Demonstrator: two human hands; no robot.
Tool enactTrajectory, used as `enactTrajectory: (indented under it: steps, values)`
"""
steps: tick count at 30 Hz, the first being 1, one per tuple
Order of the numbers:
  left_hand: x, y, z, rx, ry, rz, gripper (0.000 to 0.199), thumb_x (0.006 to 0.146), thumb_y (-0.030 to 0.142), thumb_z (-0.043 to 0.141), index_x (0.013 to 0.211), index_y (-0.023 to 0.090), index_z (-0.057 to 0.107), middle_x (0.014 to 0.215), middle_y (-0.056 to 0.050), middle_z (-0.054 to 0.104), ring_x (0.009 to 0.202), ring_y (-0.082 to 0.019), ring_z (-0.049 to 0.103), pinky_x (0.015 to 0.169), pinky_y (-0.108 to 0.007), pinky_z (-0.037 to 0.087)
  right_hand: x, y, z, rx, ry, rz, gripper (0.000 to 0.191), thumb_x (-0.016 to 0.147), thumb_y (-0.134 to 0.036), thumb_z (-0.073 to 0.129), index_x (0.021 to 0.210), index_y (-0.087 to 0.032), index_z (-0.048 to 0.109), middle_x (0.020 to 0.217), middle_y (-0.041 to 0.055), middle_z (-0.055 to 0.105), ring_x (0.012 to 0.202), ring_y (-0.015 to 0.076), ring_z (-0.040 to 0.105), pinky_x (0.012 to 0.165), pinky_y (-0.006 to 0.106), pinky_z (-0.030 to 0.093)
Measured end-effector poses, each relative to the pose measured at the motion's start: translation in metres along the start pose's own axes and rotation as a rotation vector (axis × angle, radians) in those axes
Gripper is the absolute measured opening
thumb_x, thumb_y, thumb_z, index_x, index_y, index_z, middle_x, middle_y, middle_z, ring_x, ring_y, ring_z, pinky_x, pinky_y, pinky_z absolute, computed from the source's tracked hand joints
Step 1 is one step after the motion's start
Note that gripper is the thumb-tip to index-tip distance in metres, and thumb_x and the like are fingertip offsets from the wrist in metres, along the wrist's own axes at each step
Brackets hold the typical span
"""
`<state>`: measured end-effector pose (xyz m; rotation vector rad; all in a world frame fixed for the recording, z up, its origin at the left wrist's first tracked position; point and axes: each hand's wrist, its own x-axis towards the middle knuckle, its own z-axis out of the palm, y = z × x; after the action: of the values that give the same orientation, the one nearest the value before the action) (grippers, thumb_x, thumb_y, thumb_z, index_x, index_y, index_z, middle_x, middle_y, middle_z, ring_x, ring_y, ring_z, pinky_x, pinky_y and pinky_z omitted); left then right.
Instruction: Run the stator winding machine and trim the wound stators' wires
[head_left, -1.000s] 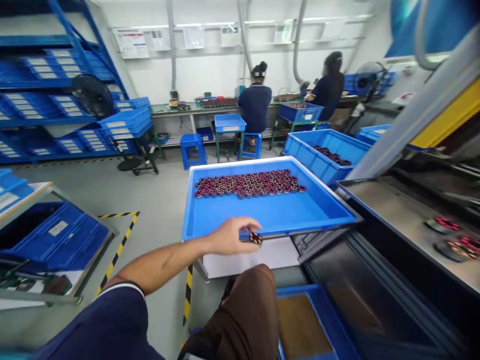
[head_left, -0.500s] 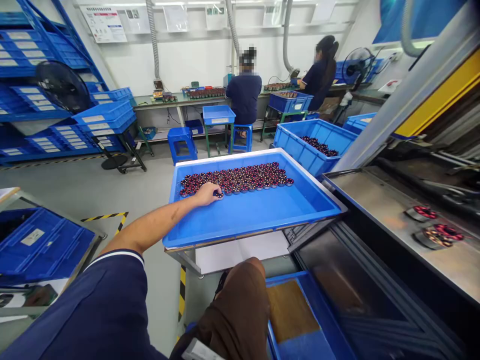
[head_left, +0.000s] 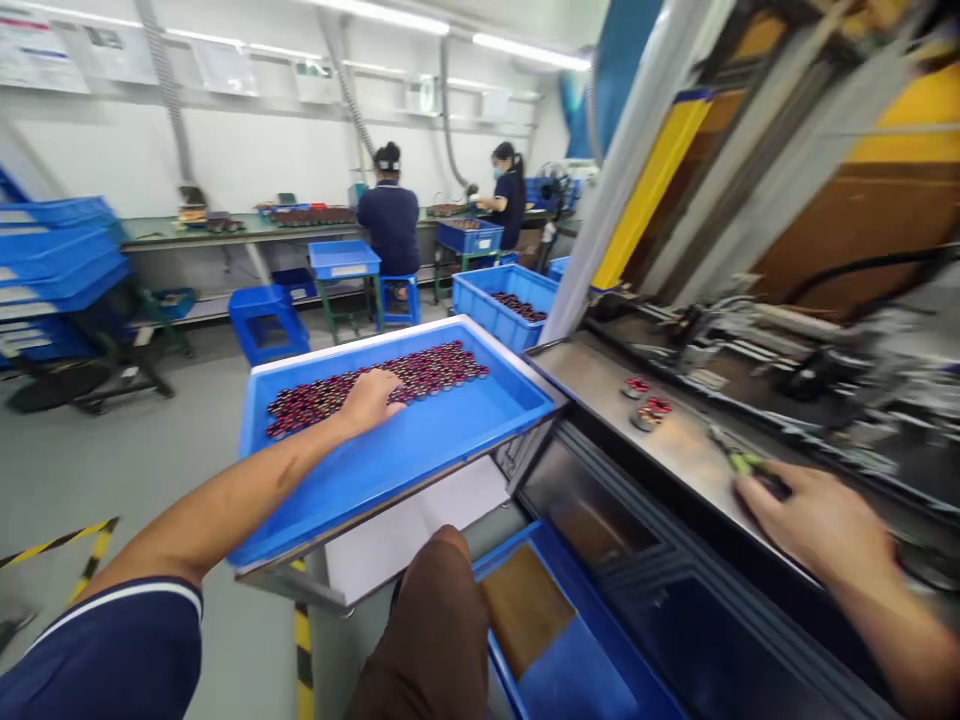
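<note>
My left hand [head_left: 371,400] reaches over the blue tray [head_left: 420,440], its thumb and fingers apart at the front edge of the packed motor stators [head_left: 446,365]. These are small round parts with red and copper-coloured windings. Its fingertips partly cover the stators under them. My right hand [head_left: 821,515] is wrapped around green-and-black-handled pliers [head_left: 746,462], low over the metal worktop [head_left: 690,455]; the tool's tip is blurred. A few loose stators [head_left: 651,412] lie on that worktop, left of the pliers.
A machine with a yellow panel [head_left: 652,190] and a grey post [head_left: 611,170] stands at right. A blue crate [head_left: 487,290] of stators is behind the tray. Below the worktop sits another blue bin [head_left: 592,660]. Two people [head_left: 388,220] work at the far bench.
The view has swung right. My left hand has moved rightward along the stators and spread from its grip on one. My right hand has come into view with the pliers.
</note>
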<state>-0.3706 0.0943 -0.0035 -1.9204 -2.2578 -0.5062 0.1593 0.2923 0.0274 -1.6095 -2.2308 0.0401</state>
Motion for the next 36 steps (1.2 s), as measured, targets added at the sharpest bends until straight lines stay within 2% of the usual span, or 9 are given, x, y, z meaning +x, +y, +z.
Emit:
enactTrajectory:
  steps: [3,6,9,12,15,19,26,31,36]
  values:
    - [0.057,0.075,-0.001,-0.131,0.048,0.169,0.032,0.088,0.031,0.07,0.115,0.014,0.065,0.127,-0.015,0.065,0.126,-0.031,0.054,0.109,-0.05,0.041,0.004,0.015,0.002,-0.09,-0.041,-0.005,0.055,0.099,-0.046,0.044,0.118,0.0,0.068,0.126,0.0286,0.064,0.122,0.0354,0.059,0.1,0.042,0.045]
    - [0.113,0.161,0.011,-0.261,0.02,0.266,0.034,0.089,0.034,0.069,0.118,0.015,0.065,0.128,-0.013,0.065,0.127,-0.029,0.055,0.109,-0.05,0.042,0.004,0.021,0.01,-0.155,-0.01,0.023,0.038,0.098,-0.041,0.055,0.12,-0.011,0.065,0.127,0.0169,0.064,0.119,0.0268,0.06,0.104,0.045,0.046]
    - [0.154,0.233,0.031,-0.377,-0.041,0.257,0.033,0.094,0.036,0.063,0.12,0.016,0.063,0.125,-0.01,0.064,0.115,-0.025,0.062,0.099,-0.05,0.052,0.001,0.021,0.015,-0.188,0.024,0.031,0.031,0.096,-0.039,0.062,0.118,-0.017,0.063,0.125,0.0093,0.064,0.114,0.0226,0.062,0.099,0.047,0.052]
    - [0.185,0.277,0.05,-0.504,-0.068,0.179,0.034,0.096,0.036,0.061,0.123,0.017,0.061,0.126,-0.01,0.064,0.109,-0.023,0.065,0.093,-0.046,0.056,-0.001,0.02,0.016,-0.203,0.062,0.028,0.03,0.097,-0.038,0.062,0.117,-0.016,0.064,0.121,0.0087,0.065,0.109,0.0215,0.063,0.095,0.044,0.055]
    - [0.209,0.294,0.066,-0.643,-0.092,0.102,0.036,0.096,0.036,0.061,0.127,0.017,0.059,0.128,-0.011,0.062,0.11,-0.024,0.064,0.092,-0.046,0.057,0.001,0.023,0.018,-0.2,0.092,0.023,0.031,0.097,-0.039,0.061,0.118,-0.016,0.063,0.121,0.0086,0.064,0.108,0.0211,0.064,0.094,0.044,0.055]
    - [0.232,0.296,0.085,-0.809,-0.222,0.066,0.037,0.096,0.036,0.061,0.128,0.017,0.058,0.127,-0.011,0.063,0.108,-0.023,0.065,0.091,-0.045,0.058,0.005,0.03,0.025,-0.176,0.105,0.042,0.032,0.097,-0.039,0.061,0.119,-0.016,0.063,0.122,0.0088,0.064,0.109,0.0219,0.063,0.095,0.045,0.054]
    - [0.244,0.302,0.102,-1.008,-0.416,0.066,0.037,0.095,0.035,0.062,0.127,0.016,0.059,0.125,-0.01,0.064,0.106,-0.023,0.066,0.089,-0.044,0.058,0.01,0.035,0.029,-0.148,0.095,0.051,0.031,0.097,-0.039,0.061,0.118,-0.017,0.063,0.122,0.0087,0.064,0.11,0.0222,0.062,0.096,0.046,0.054]
    - [0.236,0.308,0.096,-1.121,-0.328,0.035,0.037,0.095,0.036,0.062,0.126,0.016,0.059,0.126,-0.01,0.063,0.108,-0.023,0.065,0.091,-0.045,0.057,0.008,0.033,0.027,-0.136,0.094,0.05,0.031,0.097,-0.039,0.061,0.118,-0.017,0.063,0.123,0.0088,0.064,0.11,0.0221,0.062,0.096,0.046,0.054]
    - [0.189,0.296,0.053,-1.269,-0.118,0.09,0.041,0.093,0.03,0.066,0.13,0.016,0.056,0.125,-0.011,0.064,0.107,-0.023,0.066,0.092,-0.045,0.057,0.003,0.03,0.024,-0.037,0.124,0.027,0.031,0.096,-0.039,0.062,0.117,-0.016,0.063,0.122,0.0087,0.064,0.11,0.0222,0.063,0.096,0.046,0.054]
